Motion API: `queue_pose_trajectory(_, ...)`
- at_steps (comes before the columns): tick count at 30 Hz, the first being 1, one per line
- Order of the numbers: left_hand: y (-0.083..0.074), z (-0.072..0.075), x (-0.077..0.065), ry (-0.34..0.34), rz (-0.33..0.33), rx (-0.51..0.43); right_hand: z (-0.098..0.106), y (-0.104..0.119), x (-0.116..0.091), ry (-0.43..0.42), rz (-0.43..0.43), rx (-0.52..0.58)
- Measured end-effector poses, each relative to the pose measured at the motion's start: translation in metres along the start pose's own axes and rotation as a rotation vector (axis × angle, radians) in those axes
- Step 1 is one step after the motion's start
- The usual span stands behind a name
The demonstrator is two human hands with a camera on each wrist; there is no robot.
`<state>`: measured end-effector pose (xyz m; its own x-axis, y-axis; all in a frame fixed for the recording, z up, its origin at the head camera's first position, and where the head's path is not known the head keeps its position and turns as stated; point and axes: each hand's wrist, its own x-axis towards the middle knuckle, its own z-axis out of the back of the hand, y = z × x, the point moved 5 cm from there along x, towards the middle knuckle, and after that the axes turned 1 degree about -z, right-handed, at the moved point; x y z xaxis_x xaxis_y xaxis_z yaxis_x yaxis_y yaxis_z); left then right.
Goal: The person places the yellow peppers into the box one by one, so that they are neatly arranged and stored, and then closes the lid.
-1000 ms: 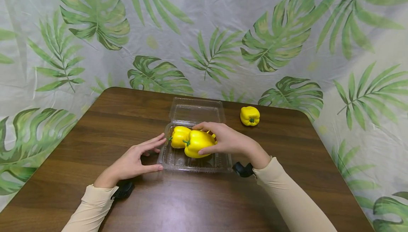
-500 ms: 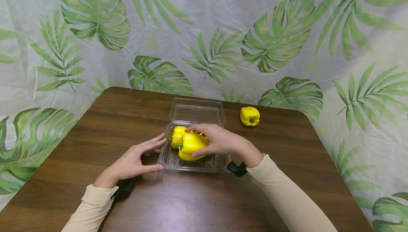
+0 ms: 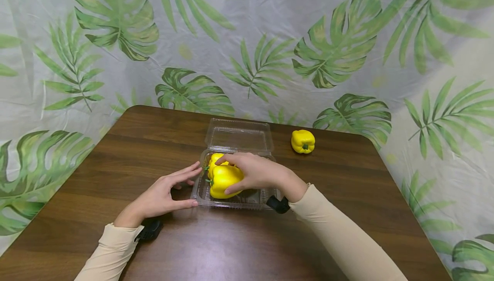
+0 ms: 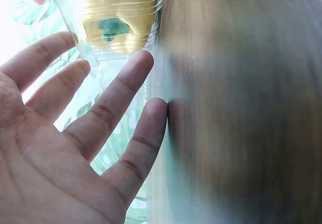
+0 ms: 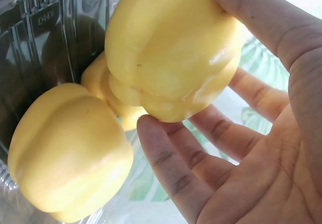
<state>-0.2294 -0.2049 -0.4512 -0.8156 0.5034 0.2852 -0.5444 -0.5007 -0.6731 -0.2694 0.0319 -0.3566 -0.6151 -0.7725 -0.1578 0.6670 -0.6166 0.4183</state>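
My right hand (image 3: 256, 171) holds a yellow bell pepper (image 3: 224, 182) between thumb and fingers, over the front left of a clear plastic clamshell container (image 3: 235, 206). The held pepper's green stem points left. Behind it, a second yellow bell pepper (image 3: 214, 161) lies inside at the back left, partly covered. The right wrist view shows another bell pepper (image 5: 70, 153) in the container; my right hand hides it from the head view. My left hand (image 3: 164, 193) has its fingers spread and extended at the container's left side, with fingertips (image 4: 141, 63) at the plastic wall.
The container's hinged lid (image 3: 239, 134) lies folded back toward the far table edge. One more yellow bell pepper (image 3: 302, 141) sits on the brown wooden table (image 3: 328, 178) at the back right. A leaf-patterned cloth (image 3: 262, 23) hangs behind the table.
My right hand has carried the bell pepper left and slightly toward me, over the container's front left. My left hand stays in place.
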Motion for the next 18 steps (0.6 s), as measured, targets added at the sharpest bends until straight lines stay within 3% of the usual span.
queue_pose_trajectory(18,-0.0019,0.0004,-0.0005,0.009,0.005,-0.008,-0.007,0.0065,0.0076,0.035,-0.023,-0.07)
